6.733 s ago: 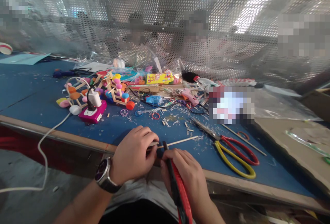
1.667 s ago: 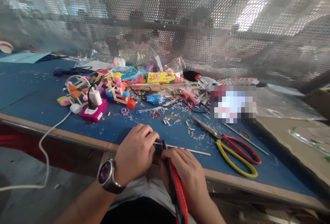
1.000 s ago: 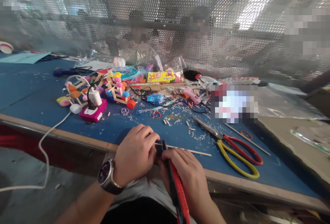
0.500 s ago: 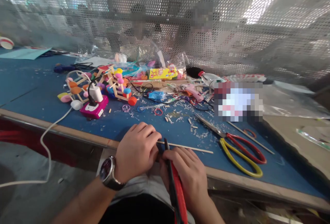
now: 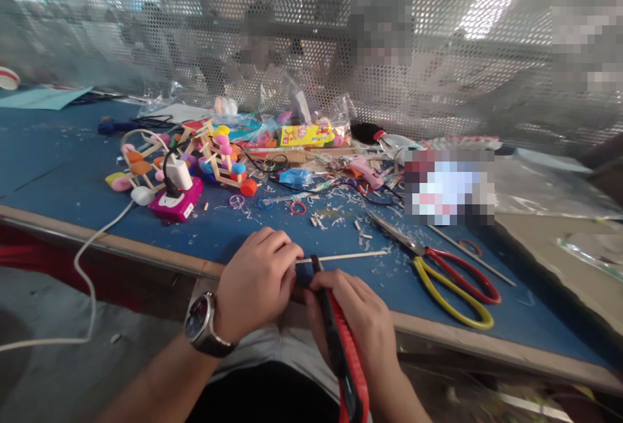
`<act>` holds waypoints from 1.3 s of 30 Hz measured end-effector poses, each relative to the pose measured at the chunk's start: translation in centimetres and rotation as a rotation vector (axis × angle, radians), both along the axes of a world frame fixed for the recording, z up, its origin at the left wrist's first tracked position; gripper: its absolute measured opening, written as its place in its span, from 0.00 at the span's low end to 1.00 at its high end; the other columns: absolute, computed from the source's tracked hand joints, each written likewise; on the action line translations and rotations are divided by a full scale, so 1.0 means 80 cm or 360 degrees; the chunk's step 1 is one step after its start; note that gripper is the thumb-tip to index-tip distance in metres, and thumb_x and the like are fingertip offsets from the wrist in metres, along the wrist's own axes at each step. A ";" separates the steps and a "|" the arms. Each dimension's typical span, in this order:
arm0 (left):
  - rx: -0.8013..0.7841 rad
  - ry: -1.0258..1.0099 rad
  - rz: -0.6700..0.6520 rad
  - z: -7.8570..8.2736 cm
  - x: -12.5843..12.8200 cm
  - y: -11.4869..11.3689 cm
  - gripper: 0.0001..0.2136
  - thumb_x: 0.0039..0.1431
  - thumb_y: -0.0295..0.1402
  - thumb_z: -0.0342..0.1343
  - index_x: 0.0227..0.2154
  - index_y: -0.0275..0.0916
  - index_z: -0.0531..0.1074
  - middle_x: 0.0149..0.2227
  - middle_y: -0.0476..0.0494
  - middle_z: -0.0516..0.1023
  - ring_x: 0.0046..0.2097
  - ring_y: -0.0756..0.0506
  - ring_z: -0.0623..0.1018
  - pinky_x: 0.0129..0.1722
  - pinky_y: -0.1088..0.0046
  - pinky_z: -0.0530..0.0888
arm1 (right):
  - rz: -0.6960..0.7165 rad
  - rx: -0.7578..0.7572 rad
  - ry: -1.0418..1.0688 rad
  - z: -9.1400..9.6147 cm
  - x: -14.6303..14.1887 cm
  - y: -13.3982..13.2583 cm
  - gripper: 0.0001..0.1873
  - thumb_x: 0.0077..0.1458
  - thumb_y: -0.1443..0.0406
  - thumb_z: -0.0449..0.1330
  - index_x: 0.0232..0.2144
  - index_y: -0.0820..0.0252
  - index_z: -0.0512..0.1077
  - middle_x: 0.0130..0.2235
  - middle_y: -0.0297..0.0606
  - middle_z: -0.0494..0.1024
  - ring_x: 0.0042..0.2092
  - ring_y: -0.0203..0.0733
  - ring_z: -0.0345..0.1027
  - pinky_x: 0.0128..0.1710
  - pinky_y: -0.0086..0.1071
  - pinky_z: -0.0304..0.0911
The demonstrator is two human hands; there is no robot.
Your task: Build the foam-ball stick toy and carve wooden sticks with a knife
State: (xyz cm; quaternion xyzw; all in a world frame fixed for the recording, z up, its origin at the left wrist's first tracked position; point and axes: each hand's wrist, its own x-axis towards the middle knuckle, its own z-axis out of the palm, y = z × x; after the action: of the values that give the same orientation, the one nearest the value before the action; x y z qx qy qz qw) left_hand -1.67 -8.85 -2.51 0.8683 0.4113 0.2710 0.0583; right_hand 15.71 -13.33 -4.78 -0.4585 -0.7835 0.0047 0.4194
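My left hand (image 5: 257, 283), with a watch on its wrist, is closed on one end of a thin wooden stick (image 5: 348, 256) at the near edge of the blue table (image 5: 58, 170). The stick runs out to the right, low over the tabletop. My right hand (image 5: 360, 326) is wrapped round a red and black utility knife (image 5: 343, 358), its tip against the stick just right of my left fingers.
Red and yellow scissors (image 5: 448, 277) lie to the right, a thin skewer (image 5: 470, 254) beyond them. Wood shavings, rubber rings, a pink charger base (image 5: 175, 202) with a white cable, a stick-and-pompom model (image 5: 214, 157), a glue gun (image 5: 363, 170) and bags crowd the middle. People sit behind the perforated screen.
The free end of the stick has swung up and away from the table edge, and now points more level to the right. Both hands keep their grip; the knife has tilted slightly.
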 end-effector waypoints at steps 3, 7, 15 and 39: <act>-0.0057 -0.0080 0.0002 0.000 -0.001 0.002 0.09 0.69 0.23 0.49 0.38 0.38 0.75 0.39 0.43 0.77 0.43 0.41 0.73 0.45 0.61 0.71 | -0.0009 0.0002 0.0009 0.002 0.000 0.001 0.06 0.61 0.71 0.55 0.35 0.54 0.67 0.28 0.30 0.75 0.27 0.37 0.70 0.30 0.30 0.61; -0.0062 -0.0189 -0.0015 -0.002 -0.002 0.005 0.08 0.71 0.25 0.51 0.38 0.38 0.74 0.38 0.45 0.78 0.42 0.42 0.74 0.45 0.62 0.71 | 0.0059 -0.0087 0.0060 0.008 0.003 0.002 0.06 0.60 0.71 0.56 0.35 0.53 0.67 0.28 0.29 0.75 0.27 0.37 0.72 0.29 0.28 0.63; -0.0089 -0.0232 -0.0064 0.001 -0.004 0.005 0.09 0.73 0.29 0.50 0.37 0.39 0.75 0.37 0.45 0.80 0.40 0.43 0.75 0.42 0.65 0.72 | 0.0224 -0.0175 0.0089 0.013 0.022 0.011 0.04 0.64 0.69 0.58 0.38 0.53 0.70 0.31 0.32 0.77 0.29 0.37 0.73 0.30 0.27 0.66; -0.0225 -0.0325 -0.0104 0.001 -0.010 0.007 0.12 0.67 0.18 0.50 0.38 0.39 0.75 0.38 0.47 0.81 0.44 0.43 0.74 0.45 0.66 0.72 | 0.0252 -0.0302 0.0087 0.015 0.018 0.020 0.04 0.62 0.69 0.58 0.37 0.53 0.68 0.32 0.31 0.77 0.31 0.36 0.72 0.31 0.25 0.63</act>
State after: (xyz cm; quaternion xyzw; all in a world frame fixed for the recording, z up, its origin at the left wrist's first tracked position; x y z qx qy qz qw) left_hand -2.48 -8.32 -2.41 0.8428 0.3929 0.3264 0.1697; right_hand 17.15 -11.72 -3.61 -0.4326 -0.8016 0.1244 0.3935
